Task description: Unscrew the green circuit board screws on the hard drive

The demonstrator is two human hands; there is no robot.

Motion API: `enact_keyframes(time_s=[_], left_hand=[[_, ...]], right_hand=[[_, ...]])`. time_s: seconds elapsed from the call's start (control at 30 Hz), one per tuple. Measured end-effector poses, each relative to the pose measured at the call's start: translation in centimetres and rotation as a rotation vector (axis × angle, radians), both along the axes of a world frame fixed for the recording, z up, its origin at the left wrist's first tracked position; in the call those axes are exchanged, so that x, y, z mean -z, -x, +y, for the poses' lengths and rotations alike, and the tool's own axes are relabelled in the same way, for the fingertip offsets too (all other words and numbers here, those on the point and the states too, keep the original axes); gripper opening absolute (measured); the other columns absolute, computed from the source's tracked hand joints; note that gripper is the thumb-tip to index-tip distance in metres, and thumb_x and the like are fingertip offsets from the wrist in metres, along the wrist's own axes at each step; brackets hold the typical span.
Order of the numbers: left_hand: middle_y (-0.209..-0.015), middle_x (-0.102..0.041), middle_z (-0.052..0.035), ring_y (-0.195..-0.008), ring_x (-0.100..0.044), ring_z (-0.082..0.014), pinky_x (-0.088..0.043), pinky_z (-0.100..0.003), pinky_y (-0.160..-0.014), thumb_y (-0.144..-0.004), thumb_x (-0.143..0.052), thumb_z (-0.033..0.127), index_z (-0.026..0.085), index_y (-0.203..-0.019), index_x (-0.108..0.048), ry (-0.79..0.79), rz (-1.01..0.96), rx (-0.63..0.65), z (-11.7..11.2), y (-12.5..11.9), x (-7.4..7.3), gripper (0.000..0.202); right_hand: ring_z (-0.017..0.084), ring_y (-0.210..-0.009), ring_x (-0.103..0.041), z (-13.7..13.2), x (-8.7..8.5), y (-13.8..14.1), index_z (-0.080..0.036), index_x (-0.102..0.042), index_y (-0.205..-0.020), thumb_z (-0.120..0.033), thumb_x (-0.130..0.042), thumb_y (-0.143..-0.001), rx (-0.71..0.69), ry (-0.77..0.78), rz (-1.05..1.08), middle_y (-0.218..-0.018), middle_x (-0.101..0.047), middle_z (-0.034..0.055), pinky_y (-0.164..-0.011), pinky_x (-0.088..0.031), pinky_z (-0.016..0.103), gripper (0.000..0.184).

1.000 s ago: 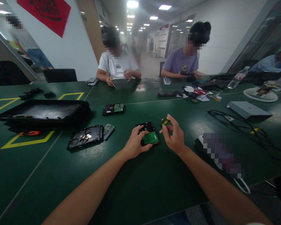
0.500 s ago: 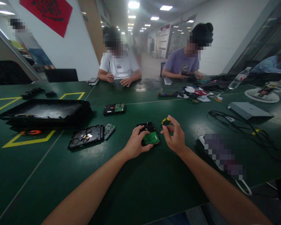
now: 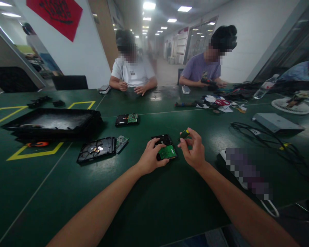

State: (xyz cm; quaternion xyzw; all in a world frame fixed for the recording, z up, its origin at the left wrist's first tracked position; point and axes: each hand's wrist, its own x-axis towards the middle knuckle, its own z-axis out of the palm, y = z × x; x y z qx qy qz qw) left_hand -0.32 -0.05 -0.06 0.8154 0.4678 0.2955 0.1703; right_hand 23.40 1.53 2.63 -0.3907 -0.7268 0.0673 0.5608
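Note:
On the green table in front of me lies a hard drive (image 3: 168,152) with its green circuit board facing up. My left hand (image 3: 150,158) grips it from the left, fingers over the far side and thumb at the near edge. Just right of the drive, my right hand (image 3: 195,151) pinches a short black-and-yellow screwdriver (image 3: 184,133) between thumb and fingers. Its tip is too small to make out. Further left sit an opened black drive casing (image 3: 96,150), a loose circuit board (image 3: 122,143) beside it, and another hard drive (image 3: 127,119).
A large black tray (image 3: 51,121) stands at the left, an orange-handled tool (image 3: 39,144) by it. To the right are a grey box (image 3: 276,122), black cables (image 3: 257,135) and a blurred-out item (image 3: 247,171). Two people (image 3: 134,73) sit across the table; a bottle (image 3: 266,86) lies tilted.
The screwdriver has turned in my right fingers, its yellow end now pointing up and right. My left hand stays on the hard drive. The whole view has shifted slightly.

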Motion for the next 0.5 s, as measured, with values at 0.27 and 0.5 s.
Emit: enact_keyframes(time_s=[0.27,0.5], left_hand=[[-0.161,-0.036,-0.0148,-0.154,-0.029,-0.0411,-0.034,-0.063,-0.122,-0.081,-0.085,0.043,0.025,-0.136,-0.061,-0.006,0.017,-0.003,0.03,-0.03,-0.03,0.062],[-0.161,-0.036,-0.015,-0.153,-0.029,-0.0409,-0.035,-0.062,-0.122,-0.081,-0.084,0.044,0.025,-0.136,-0.061,-0.011,0.02,0.002,0.08,0.04,0.07,0.062]], right_hand=[[0.015,-0.068,-0.073,0.17,0.34,-0.3,-0.03,-0.04,-0.152,-0.025,-0.064,-0.1,0.005,-0.038,-0.049,-0.127,-0.067,0.0109,-0.064,-0.067,0.036,0.057],[0.015,-0.073,-0.075,-0.05,0.02,-0.24,-0.03,-0.036,-0.155,-0.025,-0.054,-0.105,-0.063,0.03,0.019,-0.135,-0.065,0.0129,-0.064,-0.068,0.034,0.053]])
